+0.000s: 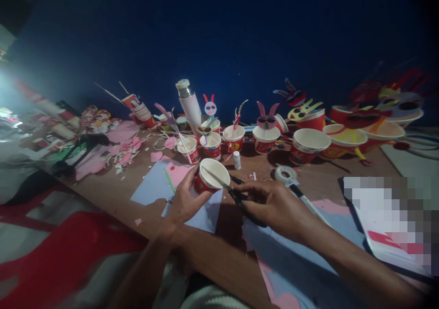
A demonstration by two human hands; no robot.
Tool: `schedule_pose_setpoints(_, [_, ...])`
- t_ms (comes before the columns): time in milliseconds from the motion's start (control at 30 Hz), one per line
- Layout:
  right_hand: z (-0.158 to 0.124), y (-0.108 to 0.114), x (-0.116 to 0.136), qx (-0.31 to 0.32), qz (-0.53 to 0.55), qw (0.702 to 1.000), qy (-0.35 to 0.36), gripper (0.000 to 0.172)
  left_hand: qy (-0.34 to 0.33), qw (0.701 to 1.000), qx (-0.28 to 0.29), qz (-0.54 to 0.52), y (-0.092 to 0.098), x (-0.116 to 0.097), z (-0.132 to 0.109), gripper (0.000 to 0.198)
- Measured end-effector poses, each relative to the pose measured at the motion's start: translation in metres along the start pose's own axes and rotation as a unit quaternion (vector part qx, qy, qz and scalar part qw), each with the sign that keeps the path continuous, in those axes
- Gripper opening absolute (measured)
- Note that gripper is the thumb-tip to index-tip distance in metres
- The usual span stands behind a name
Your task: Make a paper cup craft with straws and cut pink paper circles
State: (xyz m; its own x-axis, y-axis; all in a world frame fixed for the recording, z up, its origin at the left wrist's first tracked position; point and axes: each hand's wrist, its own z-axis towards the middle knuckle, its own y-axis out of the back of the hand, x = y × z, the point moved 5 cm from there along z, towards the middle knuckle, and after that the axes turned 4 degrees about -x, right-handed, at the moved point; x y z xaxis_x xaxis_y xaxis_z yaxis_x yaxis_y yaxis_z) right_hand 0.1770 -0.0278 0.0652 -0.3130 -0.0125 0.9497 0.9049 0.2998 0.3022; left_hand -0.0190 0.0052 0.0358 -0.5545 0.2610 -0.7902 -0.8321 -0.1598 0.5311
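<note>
My left hand (187,199) is wrapped round a red paper cup (215,173), tilted so that its white inside faces me. In my right hand (269,201) is a pair of black-handled scissors (236,194), its blade reaching over the cup's rim into the mouth. Whether the blade touches the cup wall I cannot tell. Under and beside the cup lie blue paper sheets (147,188) and a pink paper piece (178,169) with a green strip. A small white bottle (237,160) stands just behind the cup.
Behind stand several red paper cups (310,144) with paper bunny faces, and a white flask (189,103). A tape roll (286,174), a marker (308,202) and a tablet-like device (394,236) lie at right. Pink scraps (126,151) and stacked cups (143,112) sit left.
</note>
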Motion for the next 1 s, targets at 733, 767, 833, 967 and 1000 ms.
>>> schedule_pose_setpoints(733, [0.008,-0.007,-0.007,0.048,0.269,0.957,-0.092,0.024,-0.035,0.997,0.031,-0.062,-0.005,-0.016,0.007,0.075])
schedule_pose_setpoints(767, [0.006,-0.006,-0.006,0.069,0.284,0.952,-0.087,0.024,-0.037,0.997,0.028,-0.061,-0.003,-0.015,0.009,0.076])
schedule_pose_setpoints(833, [0.002,0.0,-0.002,0.11,0.287,0.949,-0.074,0.025,-0.039,0.996,0.005,-0.075,0.002,-0.011,0.013,0.077])
schedule_pose_setpoints(967, [-0.007,0.021,0.006,0.115,0.187,0.973,-0.069,0.031,0.028,0.977,-0.009,-0.211,0.015,-0.001,0.016,0.073])
schedule_pose_setpoints(1000, [-0.008,0.026,0.007,0.101,0.152,0.981,-0.065,0.034,0.051,0.967,0.003,-0.248,0.016,0.001,0.014,0.07])
